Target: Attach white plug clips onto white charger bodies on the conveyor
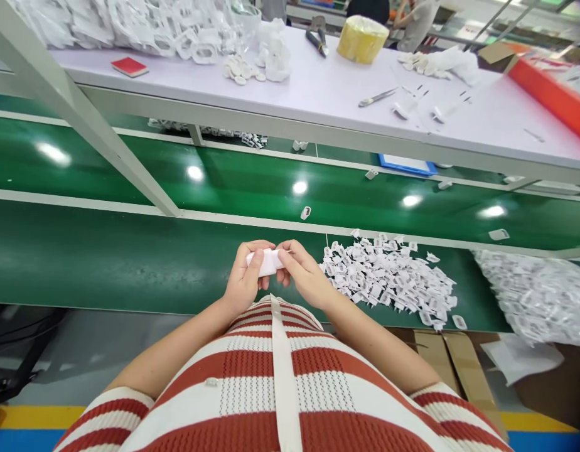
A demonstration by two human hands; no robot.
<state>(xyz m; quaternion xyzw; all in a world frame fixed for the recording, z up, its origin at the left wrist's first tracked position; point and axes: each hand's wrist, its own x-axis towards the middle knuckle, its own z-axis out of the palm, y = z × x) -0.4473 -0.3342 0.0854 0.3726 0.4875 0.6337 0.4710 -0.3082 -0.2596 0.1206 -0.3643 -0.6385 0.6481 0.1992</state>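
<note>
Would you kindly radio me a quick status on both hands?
Left hand, right hand: both gripping white piece. Heap of white parts to the right, not between hands.

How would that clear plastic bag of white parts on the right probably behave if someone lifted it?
The bag would probably sag and change shape, since its film looks thin and wrinkled. It may feel fairly heavy, being bulging with many small parts. These would likely shift as it rises, as they look loosely heaped.
</note>
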